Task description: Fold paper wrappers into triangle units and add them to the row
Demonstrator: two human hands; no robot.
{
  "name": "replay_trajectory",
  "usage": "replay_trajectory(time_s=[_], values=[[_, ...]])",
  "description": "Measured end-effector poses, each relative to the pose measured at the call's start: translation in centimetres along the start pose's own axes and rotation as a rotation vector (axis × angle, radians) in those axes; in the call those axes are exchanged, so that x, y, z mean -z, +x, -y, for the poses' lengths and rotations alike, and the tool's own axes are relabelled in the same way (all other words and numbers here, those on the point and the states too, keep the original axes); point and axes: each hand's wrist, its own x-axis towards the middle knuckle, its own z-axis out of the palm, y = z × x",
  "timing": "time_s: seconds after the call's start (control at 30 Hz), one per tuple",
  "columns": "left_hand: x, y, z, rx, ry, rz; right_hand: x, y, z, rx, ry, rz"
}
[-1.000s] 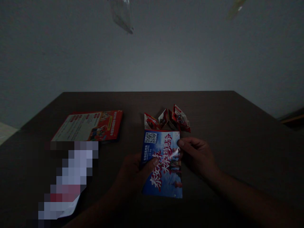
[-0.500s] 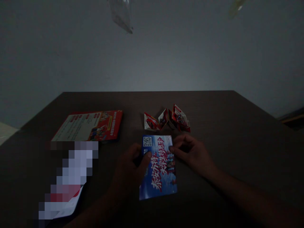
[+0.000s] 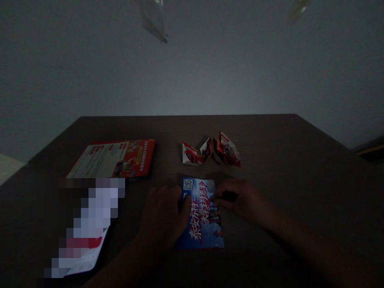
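Observation:
A blue leaflet [image 3: 202, 230] with red-and-white Chinese lettering and a QR code at its top left lies flat or nearly flat in front of me. My left hand [image 3: 165, 216] grips its left edge, thumb on the printed face and fingers curled beside and under the edge. On the opposite side, my right hand [image 3: 237, 198] is closed in a pinch at the upper right edge. Just beyond the leaflet stand small folded red-and-white paper pieces [image 3: 228, 150], creased in zigzag. Neither hand touches them.
To the left lies a stack of red-and-cream printed leaflets [image 3: 144, 160]. Nearer me is a bright, phone-like screen [image 3: 87, 260], mostly pixelated. The dark wooden table [image 3: 300, 160] ends at a pale wall [image 3: 240, 60]. Part of a clear plastic item [image 3: 154, 20] shows at the top.
The leaflet's far edge has come down and slightly toward me, so it looks flatter. Both hands have shifted slightly with it. The folded papers have not moved.

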Motion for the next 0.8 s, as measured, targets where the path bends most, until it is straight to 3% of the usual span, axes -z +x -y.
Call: replay_trajectory(time_s=[0.2, 0.3, 0.4, 0.47, 0.8], values=[[0.08, 0.00, 0.18, 0.040, 0.034, -0.054, 0.04, -0.07, -0.06, 0.079, 0.050, 0.031], [-0.08, 0.03, 0.20, -0.106, -0.055, -0.078, 0.12, -0.05, 0.10, 0.111, 0.041, 0.043], [-0.28, -0.05, 0.07, -0.303, -0.151, -0.019, 0.24, -0.03, 0.09, 0.114, 0.011, 0.059], [-0.38, -0.13, 0.01, -0.358, -0.186, 0.028, 0.30, 0.00, 0.00, 0.116, 0.000, 0.074], [-0.34, 0.04, 0.12, -0.355, -0.204, 0.044, 0.60, -0.16, 0.12, 0.146, -0.012, 0.111]])
